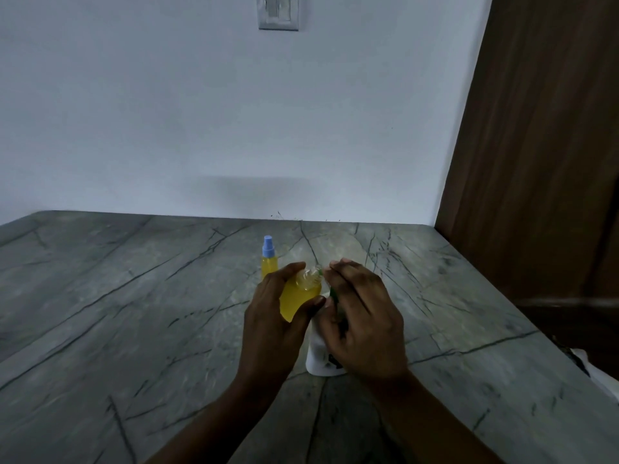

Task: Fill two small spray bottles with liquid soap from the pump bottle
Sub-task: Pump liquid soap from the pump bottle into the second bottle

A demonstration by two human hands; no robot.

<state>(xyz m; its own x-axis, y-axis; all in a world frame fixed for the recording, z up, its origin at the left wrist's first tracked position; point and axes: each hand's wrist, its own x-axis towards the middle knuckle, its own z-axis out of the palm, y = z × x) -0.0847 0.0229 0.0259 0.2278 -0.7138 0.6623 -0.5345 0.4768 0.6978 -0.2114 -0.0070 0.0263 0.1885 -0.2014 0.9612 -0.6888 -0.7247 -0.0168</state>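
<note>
Grey counter [134, 296] stretched wide toward the frame's left, with a door [536, 162] edging the right. At centre, the left hand [268, 316] gripped an uncapped yellow bottle [298, 299]; the right hand [365, 316] curled round the pump bottle [318, 356] top.

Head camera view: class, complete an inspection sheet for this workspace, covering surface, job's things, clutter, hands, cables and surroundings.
Surface: grey veined stone counter, dimly lit.
Job's things: capped spray bottle stands upright at the back, holding yellow liquid; open spray bottle, yellow liquid inside, is tilted toward the white pump bottle, which stands on the counter.
Clutter: a white item at the right edge, too cut off to identify.
Hands: left hand grips the open spray bottle; right hand lies over the pump bottle's top, grip unclear.
Cables: nothing seen.
Surroundings: pale wall with a switch plate; wooden panel on the right.
</note>
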